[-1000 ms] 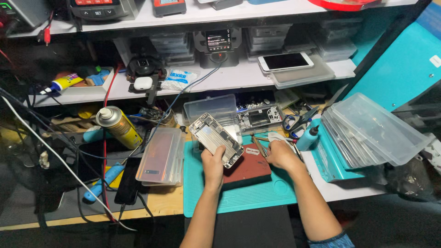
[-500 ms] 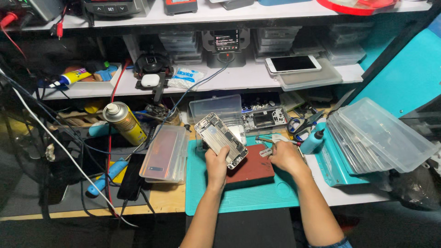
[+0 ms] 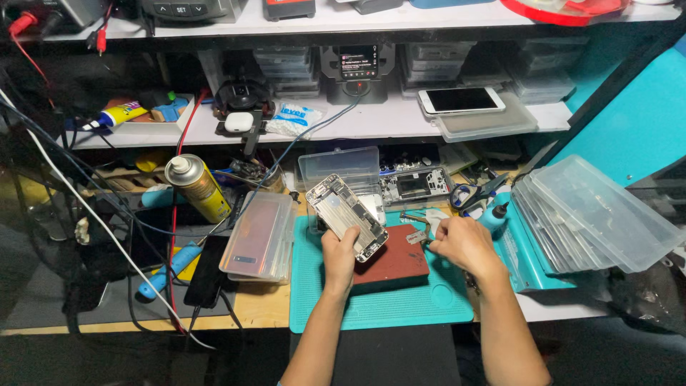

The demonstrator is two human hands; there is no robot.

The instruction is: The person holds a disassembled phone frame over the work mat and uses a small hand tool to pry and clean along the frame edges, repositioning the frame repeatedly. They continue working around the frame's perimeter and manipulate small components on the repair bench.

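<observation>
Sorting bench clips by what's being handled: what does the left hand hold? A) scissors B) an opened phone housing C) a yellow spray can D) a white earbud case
B: the left hand grips an opened phone housing, tilted above the teal mat.

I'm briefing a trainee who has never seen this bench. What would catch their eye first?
The opened phone shell, held tilted in the left hand over the teal mat, draws the eye first. Beside it the right hand rests near small metal parts at the dark red block. A yellow spray can stands at the left, and clear plastic trays are stacked at the right.
</observation>
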